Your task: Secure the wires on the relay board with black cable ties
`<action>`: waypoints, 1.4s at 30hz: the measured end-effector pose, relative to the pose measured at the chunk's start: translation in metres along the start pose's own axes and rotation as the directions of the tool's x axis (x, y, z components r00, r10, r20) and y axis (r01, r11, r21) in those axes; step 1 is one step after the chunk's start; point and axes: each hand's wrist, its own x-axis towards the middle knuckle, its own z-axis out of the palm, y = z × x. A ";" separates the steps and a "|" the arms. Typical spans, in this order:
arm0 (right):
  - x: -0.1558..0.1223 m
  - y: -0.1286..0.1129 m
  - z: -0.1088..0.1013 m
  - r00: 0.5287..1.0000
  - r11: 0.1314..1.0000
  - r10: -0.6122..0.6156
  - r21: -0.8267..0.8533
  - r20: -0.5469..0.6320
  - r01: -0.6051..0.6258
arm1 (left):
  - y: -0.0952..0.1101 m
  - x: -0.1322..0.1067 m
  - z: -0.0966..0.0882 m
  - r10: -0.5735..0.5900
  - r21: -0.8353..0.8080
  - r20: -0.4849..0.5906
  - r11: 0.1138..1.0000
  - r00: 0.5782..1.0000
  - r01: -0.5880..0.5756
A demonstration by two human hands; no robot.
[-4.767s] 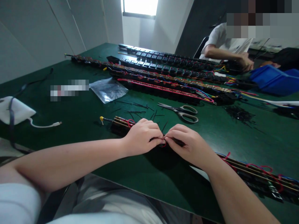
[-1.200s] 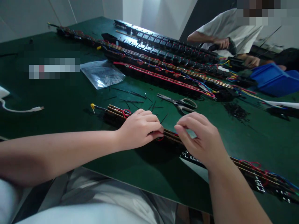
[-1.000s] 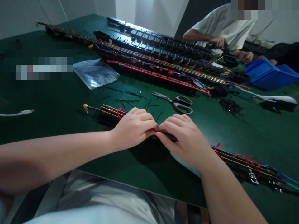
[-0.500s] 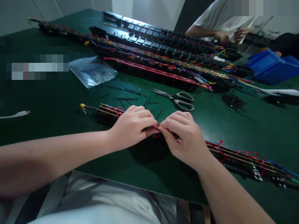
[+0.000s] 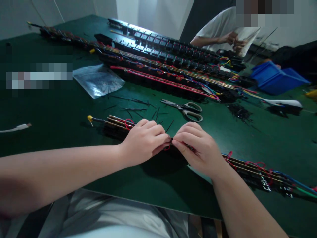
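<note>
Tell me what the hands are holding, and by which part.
The left hand and right hand both grip the wired strip partway along it, fingertips meeting at a red wire loop. Anything smaller between the fingertips is hidden.

Left grip (image 5: 145, 140), right grip (image 5: 198, 148) and forearms (image 5: 74, 168) bare; grey garment (image 5: 111, 215) over lap

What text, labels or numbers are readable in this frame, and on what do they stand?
None reads clearly.
White print on the wired strip, to the right of the right hand: too blurred to read.
Pixelated patch on the table: unreadable.
</note>
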 end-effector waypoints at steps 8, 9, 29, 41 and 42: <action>0.000 0.054 -0.022 0.912 0.877 0.408 -0.266 -0.028 -0.401 | 0.000 -0.002 0.002 0.121 -0.082 -0.073 0.989 0.990 -0.127; 0.000 0.068 -0.025 0.887 0.843 0.462 -0.305 -0.016 -0.444 | 0.000 -0.002 0.001 0.134 -0.103 -0.072 0.985 0.988 -0.141; 0.034 0.127 -0.023 0.633 0.582 0.764 -0.558 0.125 -0.591 | -0.006 0.001 -0.013 0.457 0.082 -0.172 0.889 0.873 -0.450; -0.028 0.000 -0.046 0.672 0.564 0.737 -0.475 -0.079 -0.675 | 0.004 -0.003 -0.021 0.558 0.225 -0.133 0.822 0.819 -0.523; -0.039 -0.012 -0.043 0.664 0.555 0.743 -0.473 -0.088 -0.684 | 0.005 -0.004 -0.021 0.561 0.228 -0.132 0.819 0.817 -0.526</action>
